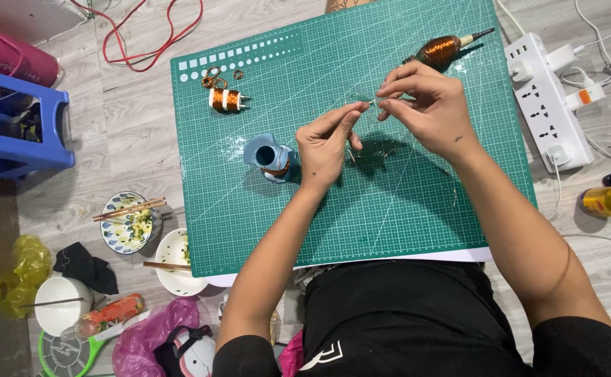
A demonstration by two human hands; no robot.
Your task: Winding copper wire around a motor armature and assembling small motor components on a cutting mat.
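Both hands meet over the green mat [249,230]. The left hand [325,145] and right hand [424,105] pinch what seems a thin wire [369,103] stretched between their fingertips; a blue spool [270,159] sits just beside the left.

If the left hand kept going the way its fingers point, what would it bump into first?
Probably the right hand: the left hand points up-right, its fingertips almost touching the right fingers, a thin wire pinched between them.

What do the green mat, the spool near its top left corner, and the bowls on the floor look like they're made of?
Green mat: matte rubbery plastic, probably, with a printed white grid. Spool: glossy coppery wire wound between white, likely plastic, ends. Bowls: glazed ceramic by their shine, though melamine is possible.
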